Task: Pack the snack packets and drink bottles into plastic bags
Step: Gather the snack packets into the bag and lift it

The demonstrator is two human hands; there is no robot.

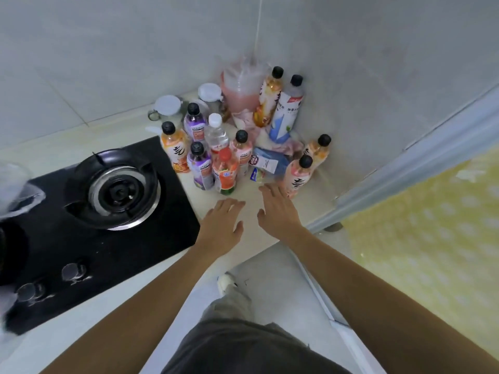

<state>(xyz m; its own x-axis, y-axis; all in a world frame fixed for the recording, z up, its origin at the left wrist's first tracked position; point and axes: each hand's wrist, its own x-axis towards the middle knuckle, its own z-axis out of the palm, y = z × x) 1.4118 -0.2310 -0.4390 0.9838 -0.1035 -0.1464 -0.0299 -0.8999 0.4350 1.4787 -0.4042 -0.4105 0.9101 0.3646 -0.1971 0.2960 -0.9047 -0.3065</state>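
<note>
Standing clustered in the far corner of a pale countertop (251, 211), against grey tiled walls: drink bottles, mostly black-capped, with orange (174, 147), purple (201, 166), pink (299, 175) and clear (216, 132) bodies. Snack packets (267, 161), blue and white, lie among them. Plastic bags (243, 82), pinkish, bunched behind at the wall. Black gas hob (102, 195) at left. Left hand (222, 222) and right hand (278, 209), both with fingers spread and relaxed, grasping nothing, are just near of the bottles.

Grey tiled walls (108, 49) around a pale countertop (256, 233), black gas hob (108, 211), light floor (270, 292).
</note>
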